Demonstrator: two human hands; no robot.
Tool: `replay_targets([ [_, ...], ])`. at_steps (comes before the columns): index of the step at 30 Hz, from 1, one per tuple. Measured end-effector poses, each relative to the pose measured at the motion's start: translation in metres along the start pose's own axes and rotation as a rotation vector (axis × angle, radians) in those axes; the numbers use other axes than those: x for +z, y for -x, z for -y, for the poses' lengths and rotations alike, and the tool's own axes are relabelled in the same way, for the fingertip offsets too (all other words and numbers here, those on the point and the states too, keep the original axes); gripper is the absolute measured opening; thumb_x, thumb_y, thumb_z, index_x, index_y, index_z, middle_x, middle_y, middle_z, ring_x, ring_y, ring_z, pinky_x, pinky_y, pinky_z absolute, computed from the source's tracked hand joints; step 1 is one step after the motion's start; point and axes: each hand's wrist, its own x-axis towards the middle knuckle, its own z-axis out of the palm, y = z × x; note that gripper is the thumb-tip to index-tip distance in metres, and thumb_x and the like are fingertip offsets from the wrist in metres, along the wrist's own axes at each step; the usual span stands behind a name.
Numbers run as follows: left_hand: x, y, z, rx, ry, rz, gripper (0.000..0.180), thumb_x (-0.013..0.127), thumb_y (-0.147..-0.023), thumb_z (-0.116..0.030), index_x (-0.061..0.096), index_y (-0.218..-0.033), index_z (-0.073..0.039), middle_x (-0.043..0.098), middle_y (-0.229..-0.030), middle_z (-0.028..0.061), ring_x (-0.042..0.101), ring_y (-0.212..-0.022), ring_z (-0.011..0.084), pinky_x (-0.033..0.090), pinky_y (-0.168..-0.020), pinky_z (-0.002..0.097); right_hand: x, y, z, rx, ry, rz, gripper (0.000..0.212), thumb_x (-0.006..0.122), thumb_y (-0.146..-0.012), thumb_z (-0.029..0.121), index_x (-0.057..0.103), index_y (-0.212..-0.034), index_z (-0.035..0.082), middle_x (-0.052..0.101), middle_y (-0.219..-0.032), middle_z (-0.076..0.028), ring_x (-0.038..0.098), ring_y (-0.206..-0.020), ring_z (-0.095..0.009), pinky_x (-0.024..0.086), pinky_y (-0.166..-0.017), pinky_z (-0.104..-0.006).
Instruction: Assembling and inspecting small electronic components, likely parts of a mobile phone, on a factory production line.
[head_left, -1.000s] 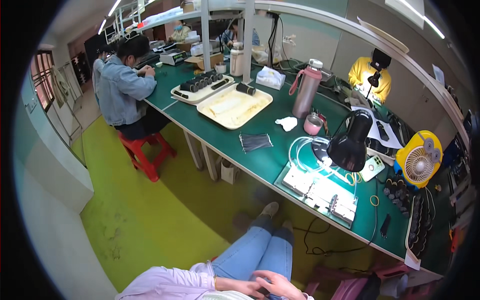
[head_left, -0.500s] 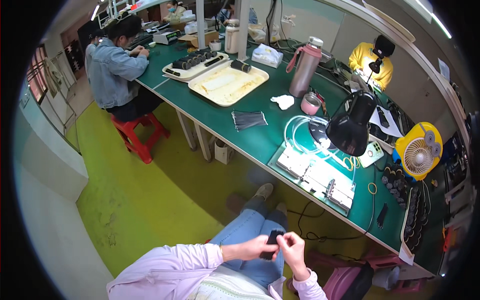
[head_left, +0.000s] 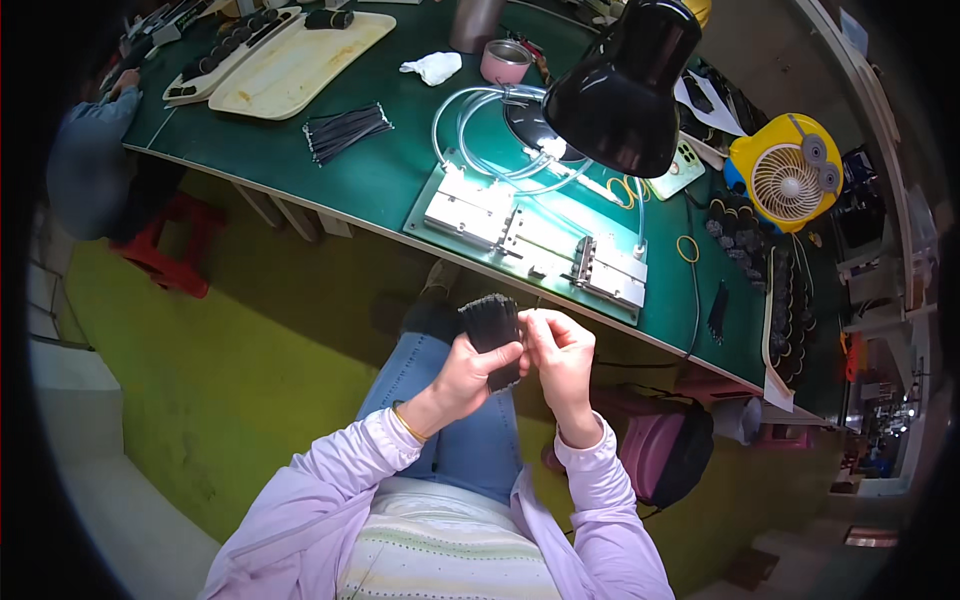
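Above my lap, my left hand [head_left: 468,378] is closed around a bundle of short black wires [head_left: 490,322], its thumb lying across them. The wires stand nearly upright and fan out slightly at the top. Thumb and fingers of my right hand [head_left: 562,358] are pinched together beside the bundle's right edge. What that pinch holds, if anything, is too small to make out. Ahead on the green table lies a loose group of similar black wires [head_left: 348,132]. A metal fixture [head_left: 530,240] on a plate sits at the table's near edge, brightly lit.
A black lamp [head_left: 625,90] overhangs the fixture, with clear tubing [head_left: 440,130] looped behind it. Cream trays [head_left: 300,75] holding black rolls stand far left. A yellow fan [head_left: 790,175] and a phone [head_left: 680,170] are on the right. A co-worker's sleeve [head_left: 105,125] shows at left.
The view has shifted toward the fixture and the right side of the table. My hands have come up from my lap toward the table edge, and the bundle now shows more plainly.
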Motion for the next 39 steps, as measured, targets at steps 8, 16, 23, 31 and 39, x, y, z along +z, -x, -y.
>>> replay_targets([
  [8, 0.01, -0.013, -0.004, 0.087, 0.012, -0.014, 0.012, 0.054, -0.08, -0.003, 0.051, -0.091, -0.002, 0.055, -0.077, 0.0052, 0.054, -0.069, 0.0137, 0.046, -0.065, 0.0252, 0.003, -0.018, 0.005, -0.032, 0.09, -0.01, 0.014, 0.052, -0.084, 0.01, 0.061, -0.083, 0.0, 0.051, -0.057, 0.001, 0.039, -0.039, -0.002, 0.031, -0.034, -0.0159],
  [16, 0.007, -0.02, -0.012, 0.107, -0.031, -0.008, 0.011, 0.053, -0.08, -0.002, 0.051, -0.091, -0.001, 0.055, -0.077, 0.0054, 0.054, -0.068, 0.0131, 0.046, -0.064, 0.0251, 0.011, -0.025, 0.007, -0.029, 0.06, -0.073, 0.016, 0.051, -0.085, 0.011, 0.061, -0.082, 0.0, 0.048, -0.053, 0.002, 0.038, -0.038, -0.001, 0.029, -0.033, -0.0161],
  [23, 0.01, -0.021, -0.018, 0.077, -0.028, -0.007, 0.012, 0.053, -0.08, -0.002, 0.051, -0.092, 0.0, 0.055, -0.076, 0.0055, 0.055, -0.067, 0.013, 0.047, -0.063, 0.0247, 0.013, -0.026, 0.005, 0.005, -0.027, -0.108, 0.018, 0.049, -0.085, 0.012, 0.06, -0.081, -0.002, 0.044, -0.05, 0.003, 0.035, -0.036, -0.002, 0.026, -0.031, -0.0169],
  [31, 0.005, -0.02, -0.018, 0.063, -0.025, 0.026, 0.018, 0.054, -0.08, -0.001, 0.052, -0.097, 0.0, 0.058, -0.078, 0.005, 0.056, -0.068, 0.0119, 0.047, -0.063, 0.0244, 0.014, -0.025, 0.005, 0.029, -0.059, -0.122, 0.018, 0.05, -0.084, 0.012, 0.06, -0.079, -0.003, 0.042, -0.048, 0.003, 0.034, -0.034, -0.002, 0.025, -0.031, -0.0172],
  [39, 0.011, -0.024, -0.021, 0.047, -0.036, -0.004, 0.012, 0.055, -0.079, -0.003, 0.052, -0.09, 0.0, 0.056, -0.076, 0.0061, 0.056, -0.067, 0.0134, 0.047, -0.062, 0.0247, 0.011, -0.03, 0.004, 0.048, -0.074, -0.124, 0.018, 0.051, -0.083, 0.012, 0.06, -0.076, -0.003, 0.043, -0.047, 0.003, 0.034, -0.034, -0.002, 0.025, -0.03, -0.0176],
])
